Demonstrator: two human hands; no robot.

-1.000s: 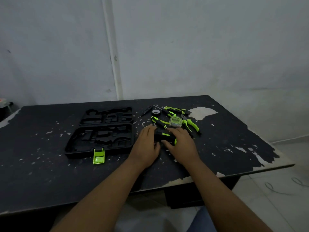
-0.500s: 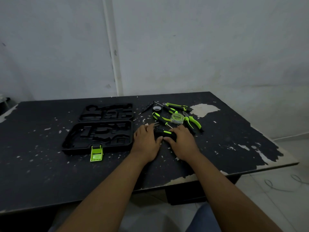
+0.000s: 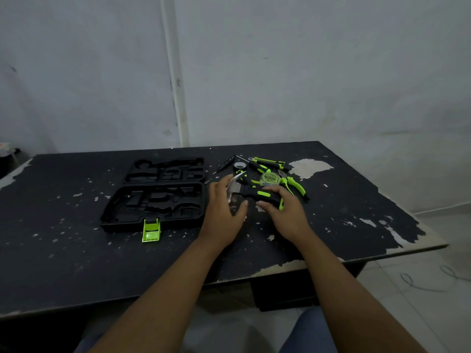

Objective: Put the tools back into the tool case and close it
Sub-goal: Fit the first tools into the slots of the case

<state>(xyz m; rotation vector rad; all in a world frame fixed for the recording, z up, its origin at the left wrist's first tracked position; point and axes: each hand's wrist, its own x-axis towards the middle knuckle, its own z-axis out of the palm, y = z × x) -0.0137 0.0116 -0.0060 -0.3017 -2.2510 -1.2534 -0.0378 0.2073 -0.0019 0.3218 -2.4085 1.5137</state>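
Head view: both forearms reach forward over the black table (image 3: 63, 250) and meet just right of the open case (image 3: 155, 205). The right hand (image 3: 285, 212), palm down, grips the hammer (image 3: 251, 193) by its black-and-green handle, fingers curled over the top and thumb tucked beneath. The left hand (image 3: 224, 212) sits between the case and the hammer's steel head. Its fingers are held together and nearly straight against the head's left side, and its thumb is spread apart under it. The hammer lies across, head towards the case, handle pointing away. The case lies flat, both moulded halves empty, green latch (image 3: 151, 230) at its near edge. Right of the case, beyond the hands, are a tape measure (image 3: 269, 178), pliers (image 3: 293, 186) and a tape roll (image 3: 239, 165).
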